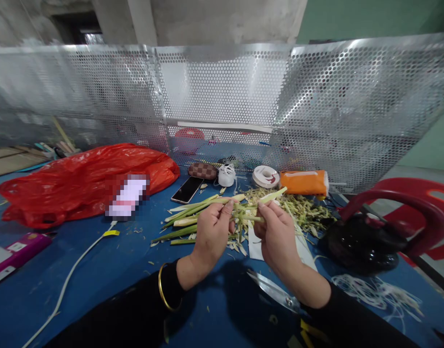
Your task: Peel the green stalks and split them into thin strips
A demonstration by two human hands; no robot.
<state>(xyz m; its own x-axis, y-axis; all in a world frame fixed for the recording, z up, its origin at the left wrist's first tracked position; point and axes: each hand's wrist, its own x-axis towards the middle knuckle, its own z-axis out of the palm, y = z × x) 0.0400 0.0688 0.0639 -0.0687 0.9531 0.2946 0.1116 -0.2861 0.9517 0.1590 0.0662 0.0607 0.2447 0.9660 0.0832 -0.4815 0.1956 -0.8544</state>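
Both my hands are raised over a blue table (109, 270) and pinch a small woven piece of green leaf strips (243, 211) between them. My left hand (211, 234), with a gold bangle on the wrist, grips its left end with closed fingers. My right hand (276, 234) grips its right side, thumb and forefinger pressed together. Beneath the hands lie several long green and pale leaf strips (187, 217) and a heap of trimmed scraps (305, 208). A pair of scissors (274, 290) rests under my right forearm.
A red plastic bag (80, 181) lies at the left. A phone (187, 189), a checkered pouch (203, 170), white thread (226, 175), a tape roll (265, 176) and an orange packet (304, 182) line the perforated metal screen (243, 101). A black bag (359, 244) and red chair (417, 208) stand right.
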